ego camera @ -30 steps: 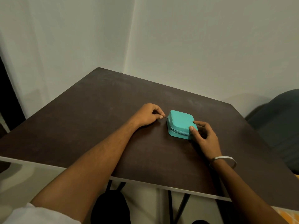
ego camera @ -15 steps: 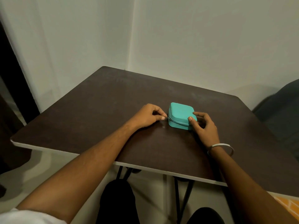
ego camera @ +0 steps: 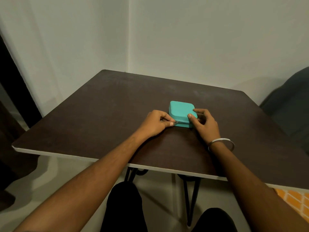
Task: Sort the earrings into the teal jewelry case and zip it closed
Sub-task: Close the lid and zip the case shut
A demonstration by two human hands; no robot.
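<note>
While the teal jewelry case (ego camera: 182, 111), a rounded square with its lid down, sits flat mid-table (ego camera: 100, 114), the left hand (ego camera: 154, 124) pinches what looks like its zipper pull (ego camera: 175, 122) at the near-left corner; the right hand (ego camera: 206, 124) grips its right side.

The teal jewelry case (ego camera: 181, 110) under my fingers has a matt, faintly grained skin, like faux leather. Its zipper pull (ego camera: 175, 122) is small, bright metal. The table (ego camera: 103, 111) is dark brown wood-look laminate, smooth and low in sheen, with pale dusty smudges and a light edge band; its legs (ego camera: 190, 195) are thin black metal rods. My bangle (ego camera: 221, 144) is polished, silvery metal. The walls (ego camera: 200, 39) are matt painted plaster.
</note>
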